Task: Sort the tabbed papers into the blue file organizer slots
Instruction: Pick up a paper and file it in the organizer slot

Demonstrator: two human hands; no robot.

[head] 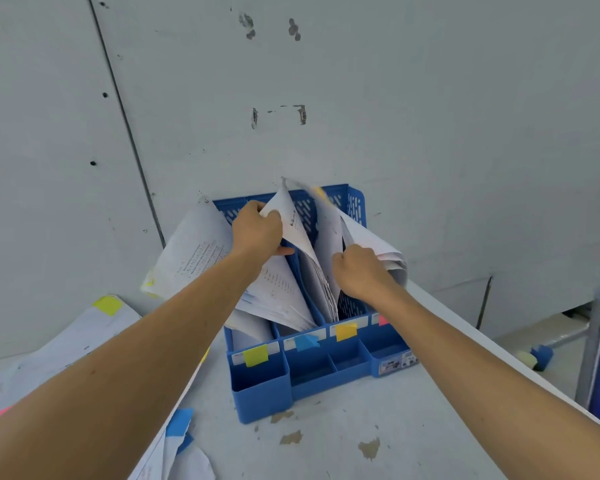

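**Fig. Insertion of a tabbed sheaf into the blue file organizer**

The blue file organizer (326, 372) is shown standing on the table (361, 427) against the wall. The left hand (257, 232) is closed on the upper edge of a sheaf (291, 216) that is raised over the middle slots. The right hand (361, 271) is curled round the bent-over stack (374, 245) at the right, by which a gap appears to be held open.

For the step to be done well, the tab colour should be matched to the slot label. The sheaf is best lowered upright with its bottom edge leading, and released only once that edge is seated. A blurred orange tab (319, 194) is seen at the top, so the orange-labelled slot is judged the likely target.

Counts:
- Two hands.
- One organizer with four slots.
- Four label tabs: yellow-green (255, 355), blue (305, 342), orange (346, 331) and pink (381, 319).
- Three tabs visible on the loose papers (66, 341) at the left of the table: one yellow, one pink, one blue. The sheets themselves cannot be counted.
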